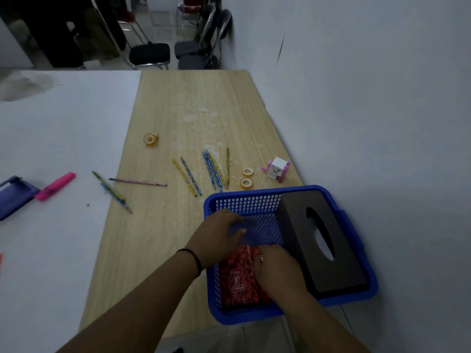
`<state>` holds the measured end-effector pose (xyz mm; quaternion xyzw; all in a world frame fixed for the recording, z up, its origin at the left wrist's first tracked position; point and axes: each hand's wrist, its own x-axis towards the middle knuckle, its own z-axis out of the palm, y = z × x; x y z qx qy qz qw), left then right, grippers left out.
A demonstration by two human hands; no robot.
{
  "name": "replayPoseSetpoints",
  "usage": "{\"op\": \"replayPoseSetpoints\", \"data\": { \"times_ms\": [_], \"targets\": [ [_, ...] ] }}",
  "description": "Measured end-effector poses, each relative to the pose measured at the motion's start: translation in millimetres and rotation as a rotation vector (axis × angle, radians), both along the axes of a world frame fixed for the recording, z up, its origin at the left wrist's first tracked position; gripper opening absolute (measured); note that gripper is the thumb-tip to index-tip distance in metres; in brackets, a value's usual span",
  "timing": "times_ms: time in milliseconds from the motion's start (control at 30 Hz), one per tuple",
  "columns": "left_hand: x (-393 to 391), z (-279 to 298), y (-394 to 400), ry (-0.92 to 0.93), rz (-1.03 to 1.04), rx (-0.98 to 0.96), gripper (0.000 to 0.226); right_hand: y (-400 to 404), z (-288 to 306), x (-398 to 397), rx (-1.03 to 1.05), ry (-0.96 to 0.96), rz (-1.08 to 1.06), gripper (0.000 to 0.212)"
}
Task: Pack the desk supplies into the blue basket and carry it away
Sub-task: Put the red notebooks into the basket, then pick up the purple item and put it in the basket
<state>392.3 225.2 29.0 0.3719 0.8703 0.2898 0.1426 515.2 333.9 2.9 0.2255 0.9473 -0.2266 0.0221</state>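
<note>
Blue basket (354, 299) at the near right corner of the wooden counter (158, 250), hard against the wall side. Inside the basket, along its right wall: a black tissue box (321, 240), tilted, with its far end propped on the rim. On the basket floor left of the box: a red patterned packet (237, 276), lying flat.

Both hands down inside the basket. Left hand (216, 235) over the far-left part, fingers curled round something blue and blurred; cannot tell what. Black band on that wrist. Right hand (277, 266) on the red packet, fingers bent onto its top edge; cannot tell whether gripping or merely pressing.

Beyond the basket's far rim, on the counter: 2 small tape rolls (246, 178) just past it, a pink pencil sharpener (277, 169) to their right, a cluster of pencils (214, 171) to their left. Farther from the basket, 1 larger orange tape roll (151, 140).

Well to the left of the basket, on a white sheet (58, 138) covering that side: more pencils (112, 191) straddling the sheet's edge, a pink highlighter (54, 186) and a dark blue case (14, 197).
</note>
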Motion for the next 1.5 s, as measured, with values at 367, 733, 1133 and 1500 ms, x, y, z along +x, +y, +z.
{"op": "replayPoseSetpoints", "data": {
  "times_ms": [367,733,1133,1500],
  "targets": [
    [-19.7,-13.5,-14.9,0.098,0.210,0.116,0.038,29.7,43.7,-45.9,0.024,0.153,-0.071,0.026],
    [-81.5,-27.3,-67.0,0.151,0.415,0.131,0.029,-10.7,49.2,-119.7,0.085,0.227,0.025,0.023],
    [-169.5,-44.1,-270.2,0.110,0.881,0.071,0.021,-186.7,23.6,-231.1,0.026,0.008,0.384,0.033],
    [-257.7,-54.4,-388.8,0.206,0.962,-0.059,0.045,-269.9,-40.9,-269.9,0.037,-0.494,0.592,0.068]
  ]
}}
